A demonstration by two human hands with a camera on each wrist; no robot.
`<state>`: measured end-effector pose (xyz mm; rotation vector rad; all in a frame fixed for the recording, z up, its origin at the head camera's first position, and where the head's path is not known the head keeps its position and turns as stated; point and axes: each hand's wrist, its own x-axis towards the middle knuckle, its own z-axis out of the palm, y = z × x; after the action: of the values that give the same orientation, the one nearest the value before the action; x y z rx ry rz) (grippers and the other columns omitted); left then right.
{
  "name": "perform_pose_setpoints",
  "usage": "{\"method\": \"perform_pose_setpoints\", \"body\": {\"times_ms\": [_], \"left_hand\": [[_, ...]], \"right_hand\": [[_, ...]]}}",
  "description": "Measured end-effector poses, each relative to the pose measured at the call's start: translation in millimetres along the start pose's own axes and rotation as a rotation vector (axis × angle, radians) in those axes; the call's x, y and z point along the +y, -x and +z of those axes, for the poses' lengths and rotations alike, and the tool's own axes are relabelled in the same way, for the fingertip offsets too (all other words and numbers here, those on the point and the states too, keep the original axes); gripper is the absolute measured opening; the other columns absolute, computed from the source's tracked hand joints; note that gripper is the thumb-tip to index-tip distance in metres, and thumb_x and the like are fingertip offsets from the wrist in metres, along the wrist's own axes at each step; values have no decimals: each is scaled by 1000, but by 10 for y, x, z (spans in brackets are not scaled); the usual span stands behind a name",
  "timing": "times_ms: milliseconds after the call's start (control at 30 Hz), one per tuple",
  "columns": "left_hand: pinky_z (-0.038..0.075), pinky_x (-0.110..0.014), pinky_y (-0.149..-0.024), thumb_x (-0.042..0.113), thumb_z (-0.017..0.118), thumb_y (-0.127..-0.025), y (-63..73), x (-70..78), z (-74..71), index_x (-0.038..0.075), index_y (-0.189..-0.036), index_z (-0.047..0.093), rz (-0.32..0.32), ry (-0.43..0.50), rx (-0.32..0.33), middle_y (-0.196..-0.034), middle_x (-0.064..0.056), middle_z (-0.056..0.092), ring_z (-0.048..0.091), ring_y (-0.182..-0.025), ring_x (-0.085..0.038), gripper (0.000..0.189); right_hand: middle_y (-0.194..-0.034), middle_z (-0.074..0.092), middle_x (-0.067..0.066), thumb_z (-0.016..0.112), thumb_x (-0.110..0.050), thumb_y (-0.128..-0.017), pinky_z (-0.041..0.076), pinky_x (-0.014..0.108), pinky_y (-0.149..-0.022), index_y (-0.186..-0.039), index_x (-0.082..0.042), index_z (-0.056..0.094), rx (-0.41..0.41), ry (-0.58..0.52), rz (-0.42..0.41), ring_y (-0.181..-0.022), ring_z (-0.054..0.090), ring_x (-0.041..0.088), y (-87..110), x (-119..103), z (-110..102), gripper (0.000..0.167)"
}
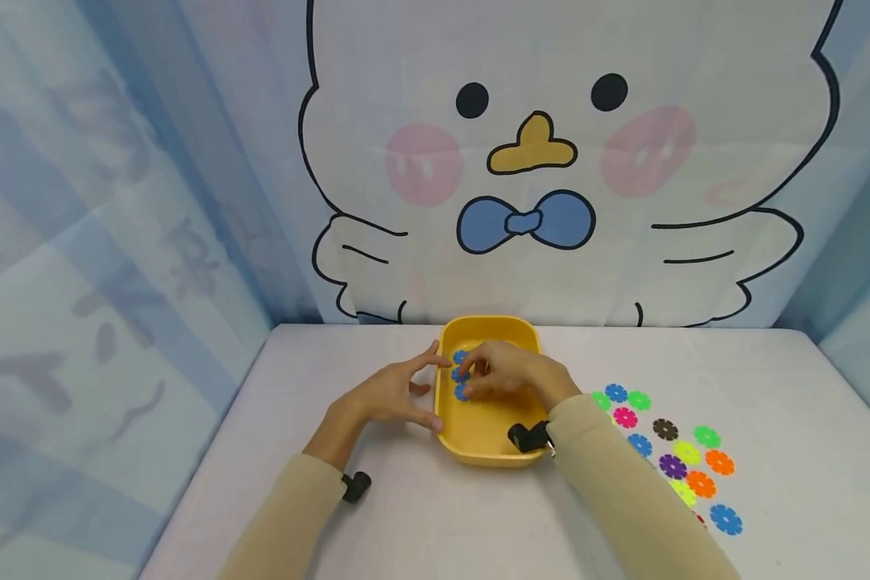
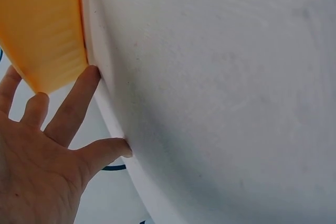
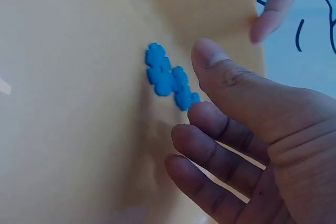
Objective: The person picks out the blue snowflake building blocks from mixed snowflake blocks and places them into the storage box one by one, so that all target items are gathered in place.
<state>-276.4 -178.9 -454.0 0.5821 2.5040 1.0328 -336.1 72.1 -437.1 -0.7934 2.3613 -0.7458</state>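
Note:
A yellow tray [image 1: 478,439] sits toward the back of the table. Inside, along its left side, three blue notched flower-shaped discs [image 1: 461,392] form a column. My right hand [image 1: 511,370] reaches over the tray, fingers bent loosely beside these discs. From the right wrist, its thumb and fingers stand apart with nothing visible between them, and the blue discs [image 3: 159,70] lie just beyond the fingertips. My left hand [image 1: 391,395] spreads along the tray's left wall, fingertips at the rim and thumb near the lower left side. The left wrist view shows its fingers extended.
To the right of the tray, several flower discs [image 1: 673,466] in green, pink, orange, purple, yellow, brown and blue lie scattered on the white table [image 1: 790,451]. My right sleeve [image 1: 631,483] covers part of that group. A printed curtain [image 1: 536,282] stands behind the table.

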Motion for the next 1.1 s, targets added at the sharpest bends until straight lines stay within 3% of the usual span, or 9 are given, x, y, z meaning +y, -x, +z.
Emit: {"method": "perform_pose_setpoints", "body": {"times_ms": [233,367,567,700,800,933,1100], "left_hand": [[52,-38,-107,44,94,-72,-8,14,-26,32,-152,45,28,-18,25,-171,19,5,66,-125,-27,95],[46,-48,-114,49,89,-77,20,-16,-15,37,-155,41,22,-48,21,-170,22,4,62,-130,-22,93],[37,-58,-118,62,84,-76,114,11,42,39,-158,36,23,-167,34,-170,23,-1,40,-149,-22,99],[26,-67,-120,67,82,-74,139,54,82,39,-158,37,42,-220,24,-171,20,-4,21,-157,-23,99],[23,-68,-121,66,82,-75,164,44,100,38,-157,38,37,-225,23,-170,22,-5,21,-158,-22,98],[29,-60,-122,61,84,-75,169,24,98,36,-157,38,44,-216,32,-171,22,-3,23,-157,-22,98],[31,-59,-121,63,84,-74,121,30,133,36,-157,37,61,-211,22,-170,24,-3,25,-157,-24,99]], "right_hand": [[-94,66,-1,74,-30,-96,53,27,-74,-126,-11,71,11,105,-10,-83,59,17,260,-149,-159,36],[-96,66,-3,74,-30,-96,56,27,-79,-125,-10,71,27,144,-43,-86,60,17,464,-200,-223,36],[-97,67,-7,73,-30,-97,58,26,-82,-123,-15,71,79,147,-84,-89,62,17,694,-210,-233,31],[-108,68,-4,72,-30,-98,57,24,-78,-122,-15,72,196,189,-167,-87,60,12,865,-177,-204,28],[-113,66,-3,72,-30,-98,57,22,-74,-119,-16,73,312,230,-218,-85,57,10,999,-125,-189,26],[-112,64,-3,75,-28,-96,56,19,-68,-119,-17,74,419,250,-201,-83,55,10,1179,-12,-202,26],[-113,66,-3,76,-23,-95,55,18,-67,-120,-17,73,480,275,-168,-82,54,9,1420,182,-225,26]]}}
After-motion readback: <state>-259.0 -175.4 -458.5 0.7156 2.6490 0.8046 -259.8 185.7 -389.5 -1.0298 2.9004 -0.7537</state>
